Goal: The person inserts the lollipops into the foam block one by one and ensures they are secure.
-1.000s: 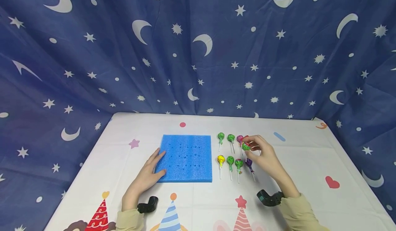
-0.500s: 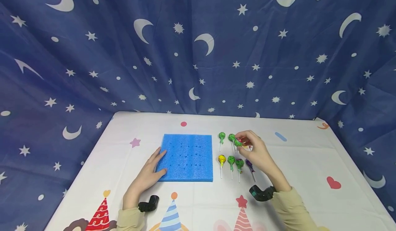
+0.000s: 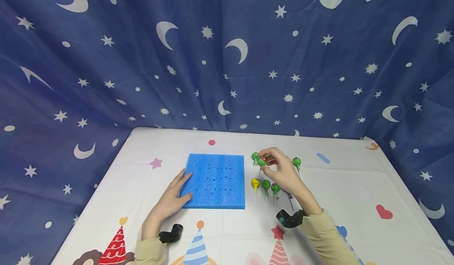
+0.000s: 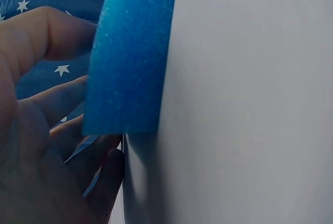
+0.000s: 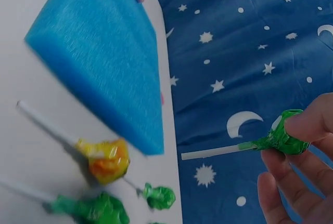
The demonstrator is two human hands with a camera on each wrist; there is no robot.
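A green lollipop (image 5: 285, 134) in the right hand (image 3: 282, 173), to the right of the holey blue foam (image 3: 218, 183).
That hand pinches the round top — the white stick (image 5: 210, 153) points down toward the table (image 3: 340, 186). The left hand (image 3: 171, 198), fingers spread, touches the foam's left edge but grips nothing.

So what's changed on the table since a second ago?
The right hand has moved left toward the flat blue foam board, carrying the same round green-wrapped lollipop. Another green lollipop, right of the hand, has come into view. Nothing was grasped or released. The left hand stays at the board's left edge.
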